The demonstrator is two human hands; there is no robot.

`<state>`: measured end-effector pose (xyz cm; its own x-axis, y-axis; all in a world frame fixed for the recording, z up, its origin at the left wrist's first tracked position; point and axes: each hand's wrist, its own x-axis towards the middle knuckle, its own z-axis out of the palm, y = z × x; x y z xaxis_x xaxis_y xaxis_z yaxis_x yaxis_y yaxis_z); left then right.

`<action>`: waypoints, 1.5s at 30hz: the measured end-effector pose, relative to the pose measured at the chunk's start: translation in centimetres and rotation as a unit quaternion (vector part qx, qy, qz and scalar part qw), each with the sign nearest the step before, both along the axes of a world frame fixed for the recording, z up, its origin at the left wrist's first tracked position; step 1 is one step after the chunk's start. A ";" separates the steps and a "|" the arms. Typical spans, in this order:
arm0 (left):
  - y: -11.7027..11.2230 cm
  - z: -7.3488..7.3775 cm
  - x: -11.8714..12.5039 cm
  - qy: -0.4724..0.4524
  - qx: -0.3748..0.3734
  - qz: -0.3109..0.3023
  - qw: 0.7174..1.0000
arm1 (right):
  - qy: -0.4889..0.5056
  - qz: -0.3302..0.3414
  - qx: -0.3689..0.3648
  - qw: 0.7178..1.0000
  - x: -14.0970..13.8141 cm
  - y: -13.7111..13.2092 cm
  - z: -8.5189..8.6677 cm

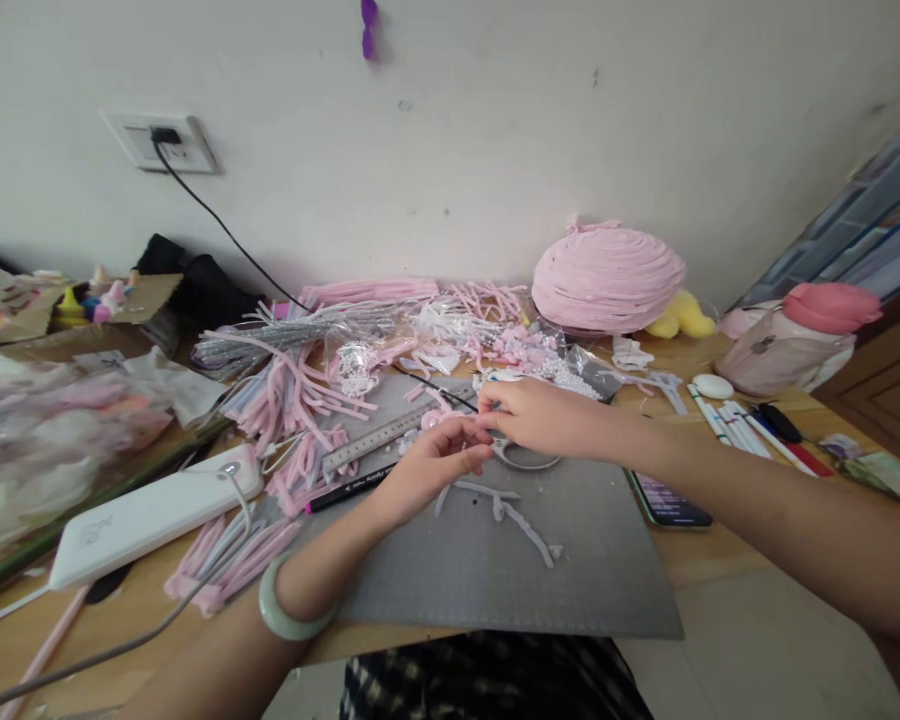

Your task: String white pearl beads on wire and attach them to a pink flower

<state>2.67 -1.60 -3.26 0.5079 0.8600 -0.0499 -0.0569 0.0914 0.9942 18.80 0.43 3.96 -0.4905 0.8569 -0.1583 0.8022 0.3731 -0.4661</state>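
Gray cutting mat point(570, 598) looks mid-craft, bent pipe cleaner point(526, 529) seemingly not attached yet. Left hand point(439, 462) and right hand point(529, 412) fingertips meet; can't tell what's pinched.

Left arm point(330, 565) and right arm point(720, 490) extend over the front edge of the bench point(712, 553), converging. Left hand point(435, 465): fingers half-curled, thumb extended. Right hand point(529, 412): back uppermost, fingers bent, close to the left fingertips; contact indistinct.
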 end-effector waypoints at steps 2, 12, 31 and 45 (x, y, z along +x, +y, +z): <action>-0.1 0.1 0.1 0.025 0.023 -0.007 0.999 | -0.007 0.019 -0.010 1.000 -0.3 0.1 0.3; 0.3 0.3 -0.8 0.066 0.053 -0.013 0.996 | 0.024 0.022 -0.018 0.999 0.5 0.9 0.1; -0.6 -0.8 -0.4 0.162 0.331 0.100 0.924 | 0.024 -0.015 -0.087 0.996 0.3 0.0 0.4; -0.3 -0.1 -0.2 -0.060 -0.038 0.044 0.996 | 0.012 -0.002 -0.115 0.993 0.3 0.2 0.4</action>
<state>2.45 -1.93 -3.35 0.4365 0.8977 -0.0605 -0.1871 0.1563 0.9698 19.13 0.66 4.40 -0.4928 0.8015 -0.3387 0.7913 0.2509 -0.5576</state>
